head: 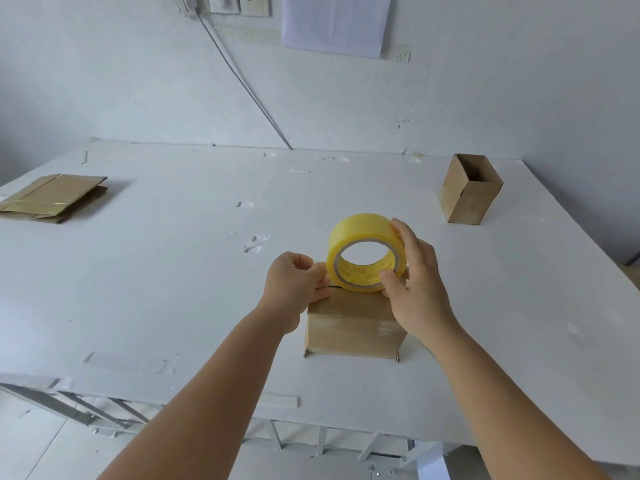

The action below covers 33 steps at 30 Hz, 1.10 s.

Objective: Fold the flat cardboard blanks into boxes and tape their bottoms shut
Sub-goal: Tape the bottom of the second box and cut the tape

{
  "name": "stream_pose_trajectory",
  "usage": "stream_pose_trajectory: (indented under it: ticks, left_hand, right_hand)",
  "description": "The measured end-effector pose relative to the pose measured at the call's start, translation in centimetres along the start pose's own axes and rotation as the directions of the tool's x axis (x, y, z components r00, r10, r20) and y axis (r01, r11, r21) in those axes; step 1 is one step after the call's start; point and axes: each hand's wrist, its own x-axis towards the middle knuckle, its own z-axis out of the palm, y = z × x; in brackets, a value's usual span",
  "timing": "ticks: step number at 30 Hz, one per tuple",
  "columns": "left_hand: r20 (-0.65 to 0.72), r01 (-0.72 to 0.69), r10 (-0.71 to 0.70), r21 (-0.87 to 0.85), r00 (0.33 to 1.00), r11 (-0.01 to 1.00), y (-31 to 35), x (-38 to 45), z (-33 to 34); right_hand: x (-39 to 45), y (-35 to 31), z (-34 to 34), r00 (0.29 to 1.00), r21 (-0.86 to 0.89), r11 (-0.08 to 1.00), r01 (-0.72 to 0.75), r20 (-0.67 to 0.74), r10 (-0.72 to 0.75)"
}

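A folded cardboard box (355, 327) stands bottom-up near the table's (173, 271) near edge. The yellow tape roll (365, 252) rests upright on it, gripped by the right hand (414, 282), thumb and fingers curled around its rim. The left hand (294, 284) pinches the tape end at the box's left edge. Flat blanks (52, 197) lie far left; a finished open box (469, 188) stands far right.

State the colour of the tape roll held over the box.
Translucent yellow tape roll, seen in the head view, its only view.
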Motion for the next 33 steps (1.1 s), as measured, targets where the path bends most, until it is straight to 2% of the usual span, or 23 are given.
stream_pose_trajectory:
  ticks: [2,4,8,13,15,20,29,33]
  left_hand:
    - [-0.025,-0.022,0.022,0.022,0.999,1.000,-0.3,0.1,0.1]
    - [-0.032,-0.035,0.037,0.042,0.999,0.998,-0.4,0.3,0.2]
    - [-0.003,-0.037,0.037,0.089,0.999,0.995,-0.2,0.5,0.3]
    - [0.039,-0.015,0.013,0.041,0.999,0.999,-0.3,0.7,-0.1]
    - [0.048,-0.017,0.015,0.039,0.999,0.999,-0.5,0.8,-0.2]
    - [0.080,-0.046,0.044,0.022,0.996,0.999,-0.6,0.6,-0.2]
    - [0.056,-0.031,0.029,0.031,0.998,0.999,-0.4,0.5,-1.9]
    - [0.068,-0.038,0.034,0.067,0.997,0.997,0.4,1.0,-4.2]
  right_hand:
    - [-0.1,-0.2,0.1,1.000,-0.093,0.995,0.021,-0.008,-0.022]
    - [-0.2,-0.1,0.1,1.000,-0.088,0.996,0.018,-0.005,-0.018]
    - [-0.6,0.4,0.3,0.999,0.057,0.998,-0.038,0.033,0.036]
    - [-0.8,0.6,0.6,0.996,0.353,0.935,-0.031,-0.062,0.056]
    - [-0.7,0.5,0.6,0.996,0.394,0.918,-0.034,-0.067,0.066]
    - [-0.7,0.5,1.0,0.999,0.348,0.937,-0.042,0.022,0.037]
    - [-0.9,1.8,0.1,0.996,0.118,0.993,0.025,-0.087,-0.015]
    - [-1.0,1.7,0.5,0.993,0.059,0.995,0.078,-0.088,-0.073]
